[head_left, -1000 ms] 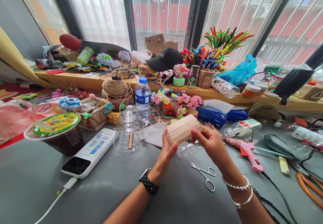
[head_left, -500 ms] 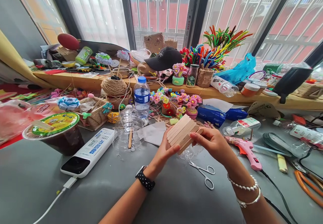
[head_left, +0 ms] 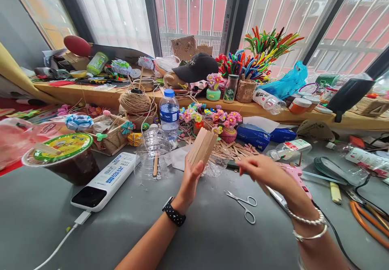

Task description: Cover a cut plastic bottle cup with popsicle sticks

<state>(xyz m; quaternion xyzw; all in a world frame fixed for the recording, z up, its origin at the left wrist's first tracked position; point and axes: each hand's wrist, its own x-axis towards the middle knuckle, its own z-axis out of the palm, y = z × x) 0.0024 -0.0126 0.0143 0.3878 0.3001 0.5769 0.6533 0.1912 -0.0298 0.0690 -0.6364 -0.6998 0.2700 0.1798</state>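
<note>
Our left hand (head_left: 187,183) pinches the near end of a pale, flat wooden-stick block (head_left: 201,146), left of our right hand (head_left: 267,173), whose grip we cannot tell, and one-ended support could let the block tip.

The left hand (head_left: 189,185) gripped a tilted panel of wooden craft sticks (head_left: 201,147); the right hand (head_left: 263,170) hovered apart from it, partly covering a pink glue gun (head_left: 294,172); small scissors (head_left: 239,200) lay spread on the gray desk (head_left: 212,241); loose craft sticks (head_left: 238,150) lay scattered beyond, and a blue-capped water bottle (head_left: 169,117) stood upright.
</note>
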